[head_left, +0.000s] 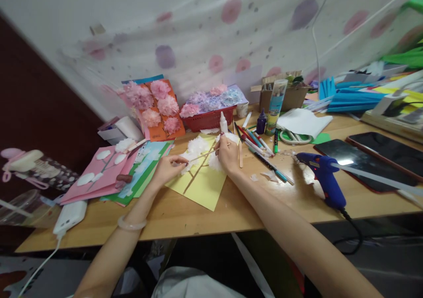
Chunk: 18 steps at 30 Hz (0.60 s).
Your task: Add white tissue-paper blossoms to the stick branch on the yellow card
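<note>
A sheet of yellow paper with a brown branch drawn on it and white fluffy tufts stuck along it lies before me. Above it a thin wooden stick spans my two hands. The fingertips of my left hand are closed at its left end, beside a white tuft. My right hand pinches the other end. Right behind those fingers stands a white bottle with a pointed nozzle; whether they touch it, I cannot tell. A flat wooden craft stick lies right of the sheet.
A blue hot glue gun and two phones lie at right. Several pens and scissors are nearer the middle. A red basket stands behind. Pink and green paper crafts and a power bank occupy the left.
</note>
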Each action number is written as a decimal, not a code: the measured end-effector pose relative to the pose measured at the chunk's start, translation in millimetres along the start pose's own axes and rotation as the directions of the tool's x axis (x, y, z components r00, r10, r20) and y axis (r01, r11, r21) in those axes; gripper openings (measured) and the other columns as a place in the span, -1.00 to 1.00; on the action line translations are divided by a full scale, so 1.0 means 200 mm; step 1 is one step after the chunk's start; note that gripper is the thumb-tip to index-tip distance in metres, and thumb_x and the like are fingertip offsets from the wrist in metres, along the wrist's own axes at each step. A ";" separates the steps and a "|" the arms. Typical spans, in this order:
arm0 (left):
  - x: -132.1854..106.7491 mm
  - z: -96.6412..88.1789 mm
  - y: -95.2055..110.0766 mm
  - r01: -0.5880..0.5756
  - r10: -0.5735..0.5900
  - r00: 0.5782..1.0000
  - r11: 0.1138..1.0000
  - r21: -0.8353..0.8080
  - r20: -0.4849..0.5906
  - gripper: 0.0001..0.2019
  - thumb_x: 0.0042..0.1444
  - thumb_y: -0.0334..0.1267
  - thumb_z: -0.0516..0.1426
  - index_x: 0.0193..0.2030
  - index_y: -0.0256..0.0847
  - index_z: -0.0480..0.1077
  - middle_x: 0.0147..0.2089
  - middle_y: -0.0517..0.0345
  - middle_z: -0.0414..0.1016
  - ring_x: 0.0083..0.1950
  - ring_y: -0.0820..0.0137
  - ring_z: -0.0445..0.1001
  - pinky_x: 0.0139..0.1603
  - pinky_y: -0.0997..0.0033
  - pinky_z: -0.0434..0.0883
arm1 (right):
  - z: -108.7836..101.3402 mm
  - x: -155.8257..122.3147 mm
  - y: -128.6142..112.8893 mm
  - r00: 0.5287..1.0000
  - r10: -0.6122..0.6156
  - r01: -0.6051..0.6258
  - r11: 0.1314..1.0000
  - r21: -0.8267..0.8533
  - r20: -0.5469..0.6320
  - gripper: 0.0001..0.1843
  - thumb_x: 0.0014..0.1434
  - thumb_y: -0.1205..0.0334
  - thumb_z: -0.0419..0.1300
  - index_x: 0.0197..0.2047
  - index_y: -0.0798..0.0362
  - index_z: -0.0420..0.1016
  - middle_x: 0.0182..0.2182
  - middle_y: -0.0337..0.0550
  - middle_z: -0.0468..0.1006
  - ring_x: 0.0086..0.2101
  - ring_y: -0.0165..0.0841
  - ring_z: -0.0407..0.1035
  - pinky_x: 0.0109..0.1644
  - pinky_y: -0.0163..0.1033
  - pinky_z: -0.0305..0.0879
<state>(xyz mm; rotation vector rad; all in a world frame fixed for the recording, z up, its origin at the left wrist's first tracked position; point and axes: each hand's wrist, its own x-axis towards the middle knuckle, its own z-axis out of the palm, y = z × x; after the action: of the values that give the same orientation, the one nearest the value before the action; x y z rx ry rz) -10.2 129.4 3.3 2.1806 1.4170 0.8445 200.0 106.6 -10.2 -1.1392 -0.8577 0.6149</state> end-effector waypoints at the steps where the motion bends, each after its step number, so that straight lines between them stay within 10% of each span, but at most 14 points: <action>1: 0.00 0.00 -0.01 -0.017 0.017 1.000 1.000 0.024 0.000 -0.85 -0.08 -0.26 0.20 -0.38 -0.16 0.60 -0.31 0.09 0.65 -0.20 0.23 0.55 -0.10 0.27 0.42 | 0.00 0.00 0.00 1.000 0.001 -0.001 1.000 0.003 0.002 -0.44 0.27 0.07 -0.04 -0.74 -0.02 0.30 -0.80 -0.29 0.29 -0.67 -0.39 0.24 -0.50 -0.29 0.12; 18: 0.01 0.03 -0.03 -0.094 0.103 0.994 0.982 0.165 -0.047 -0.78 -0.03 -0.24 0.20 -0.22 -0.20 0.55 -0.33 0.09 0.62 -0.22 0.27 0.54 -0.09 0.29 0.41 | 0.00 -0.03 -0.01 0.991 -0.133 0.133 0.991 -0.010 0.010 -0.47 0.23 0.20 -0.04 -0.78 -0.04 0.27 -0.80 -0.31 0.27 -0.65 -0.39 0.22 -0.44 -0.27 0.13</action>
<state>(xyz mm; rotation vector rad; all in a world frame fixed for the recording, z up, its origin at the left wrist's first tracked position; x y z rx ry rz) -9.7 134.5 -4.9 2.3841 1.4612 0.8563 196.8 102.2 -9.5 -1.0802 -0.9378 0.5061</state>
